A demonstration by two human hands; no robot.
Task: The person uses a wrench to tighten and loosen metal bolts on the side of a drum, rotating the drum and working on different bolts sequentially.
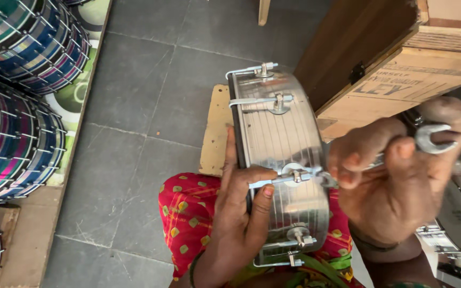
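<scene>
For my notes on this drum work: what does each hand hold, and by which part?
The left hand grips the steel drum shell by its rim, thumb on a tension rod. The right hand holds a spanner by its shaft.

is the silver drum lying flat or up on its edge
On its edge: the shiny ribbed metal drum shows its side wall with tension rods to the camera, steadied by the left hand on the lap.

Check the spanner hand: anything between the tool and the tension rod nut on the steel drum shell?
Nothing visible. The right hand holds the spanner, whose far end appears to meet the tension rod fitting on the drum shell. The left hand grips the shell's rim beside that rod, thumb just below it.
</scene>
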